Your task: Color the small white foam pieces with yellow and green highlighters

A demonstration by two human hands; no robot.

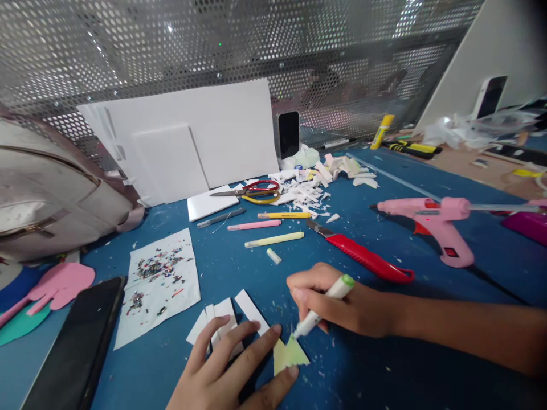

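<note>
A white marker with a green end (341,288) is gripped in my right hand (342,299), its tip touching a small yellow-green piece (294,354) of paper or foam. My left hand (235,370) lies with its fingers spread, two fingertips at the edge of that piece. Under and beyond its other fingers are white strips (252,310). The marker's likely cap, a small pale cylinder (274,256), lies farther up the blue table (222,262).
Beyond my hands lie a red utility knife (370,259), several pens (274,240), scissors (256,191) and white scraps (303,191). A pink glue gun (444,219) is at right. Left are a sheet with beads (171,302), a black phone (72,353) and a bag (55,193).
</note>
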